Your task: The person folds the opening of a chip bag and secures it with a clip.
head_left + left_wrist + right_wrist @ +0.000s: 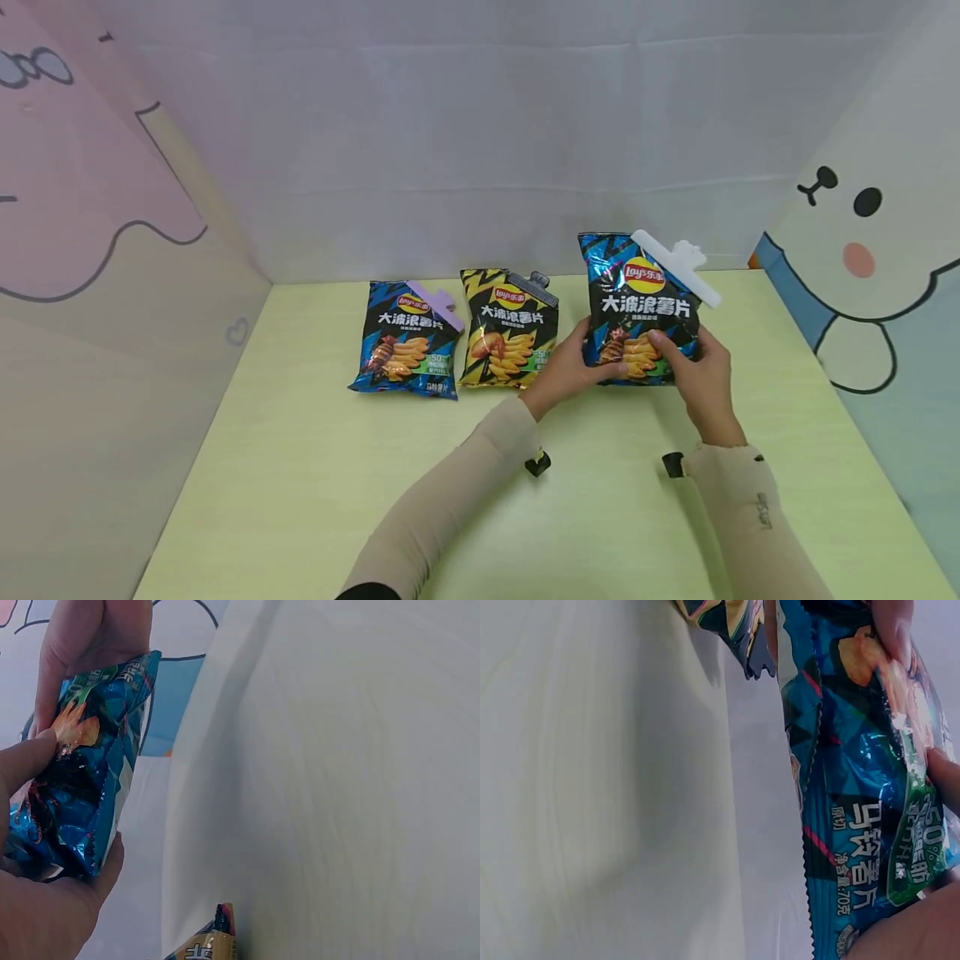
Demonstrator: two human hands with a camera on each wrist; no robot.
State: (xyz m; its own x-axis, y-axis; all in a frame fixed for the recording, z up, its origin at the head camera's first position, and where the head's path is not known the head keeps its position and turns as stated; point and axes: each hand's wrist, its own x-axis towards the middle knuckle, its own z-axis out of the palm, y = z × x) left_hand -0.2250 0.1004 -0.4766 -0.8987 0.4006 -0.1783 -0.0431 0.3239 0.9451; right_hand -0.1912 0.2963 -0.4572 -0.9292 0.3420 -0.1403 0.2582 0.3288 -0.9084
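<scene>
Both hands hold a blue and black Lay's chip bag [645,321] by its lower sides, upright toward the back right of the table. My left hand [570,367] grips its left lower corner, thumb across the front. On the other side my right hand [705,383] grips the right lower edge, thumb also on the front. A white bag clip [678,267] sits slanted over the bag's top right corner. In the right wrist view the bag's crimped bottom edge [814,892] faces the camera, held above the table.
Left of the hands a yellow and black chip bag [506,333] with a grey clip [534,288] stands near the back wall. Beside it is another blue bag [405,346] with a purple clip [437,304]. The pale yellow table [300,483] meets walls behind and at both sides.
</scene>
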